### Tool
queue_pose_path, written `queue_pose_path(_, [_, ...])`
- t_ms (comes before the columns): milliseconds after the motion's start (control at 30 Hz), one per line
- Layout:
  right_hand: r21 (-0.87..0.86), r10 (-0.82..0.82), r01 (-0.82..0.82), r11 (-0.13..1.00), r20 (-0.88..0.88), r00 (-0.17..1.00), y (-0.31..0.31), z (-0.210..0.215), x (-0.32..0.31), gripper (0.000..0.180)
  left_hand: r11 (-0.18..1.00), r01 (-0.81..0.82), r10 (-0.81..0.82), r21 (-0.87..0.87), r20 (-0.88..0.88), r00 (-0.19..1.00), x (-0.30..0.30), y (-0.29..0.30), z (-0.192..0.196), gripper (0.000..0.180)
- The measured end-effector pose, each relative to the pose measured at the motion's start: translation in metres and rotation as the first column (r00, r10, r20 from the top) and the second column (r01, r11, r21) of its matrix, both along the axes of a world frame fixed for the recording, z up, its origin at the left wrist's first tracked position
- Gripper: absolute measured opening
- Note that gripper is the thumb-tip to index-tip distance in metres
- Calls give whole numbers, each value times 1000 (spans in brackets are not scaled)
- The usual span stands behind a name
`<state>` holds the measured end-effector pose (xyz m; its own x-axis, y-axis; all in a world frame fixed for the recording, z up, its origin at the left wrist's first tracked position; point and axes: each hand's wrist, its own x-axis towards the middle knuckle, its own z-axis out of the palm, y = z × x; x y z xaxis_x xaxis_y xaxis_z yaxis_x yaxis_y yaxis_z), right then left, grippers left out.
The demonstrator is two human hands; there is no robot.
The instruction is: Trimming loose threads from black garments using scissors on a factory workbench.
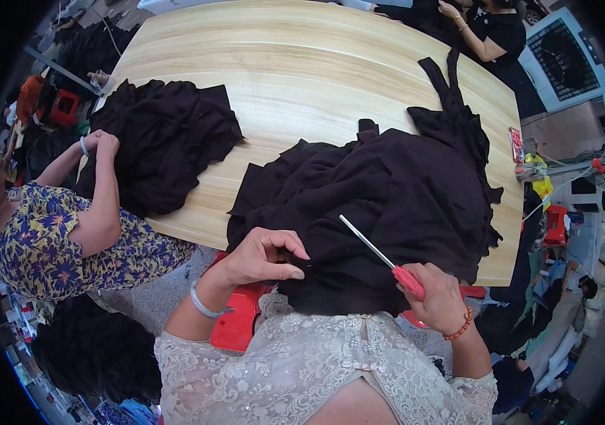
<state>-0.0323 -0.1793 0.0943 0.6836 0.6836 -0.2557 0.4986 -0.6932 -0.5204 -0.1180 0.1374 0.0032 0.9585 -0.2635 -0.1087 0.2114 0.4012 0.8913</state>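
1. Hands at work: the left hand [263, 256] pinches an edge of the heaped black cloth [380, 205], apparently to tension it.
2. The right hand [438, 296], its grip closed, holds red-handled silver scissors [380, 253], blades over the cloth.
3. The cloth spills off the pale wooden bench [302, 78] to her lap.

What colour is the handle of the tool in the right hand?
Red, on the thin metal tool gripped by the right hand; seen in the head view.
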Motion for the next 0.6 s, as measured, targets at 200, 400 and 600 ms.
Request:
queue_pose_path(200, [16,-10,10,1000,-2,1000,0,-2,2,24,959,-36,73,281,-123,990,-7,-3,-6,20])
queue_pose_path(400, [-8,-12,12,1000,6,1000,-1,-3,0,24,949,-96,119,300,-60,991,-10,-4,-12,13])
queue_pose_path(600, [-30,-9,9,1000,8,1000,-2,-4,0,24,986,-91,102,141,-76,992,-10,-4,-10,12])
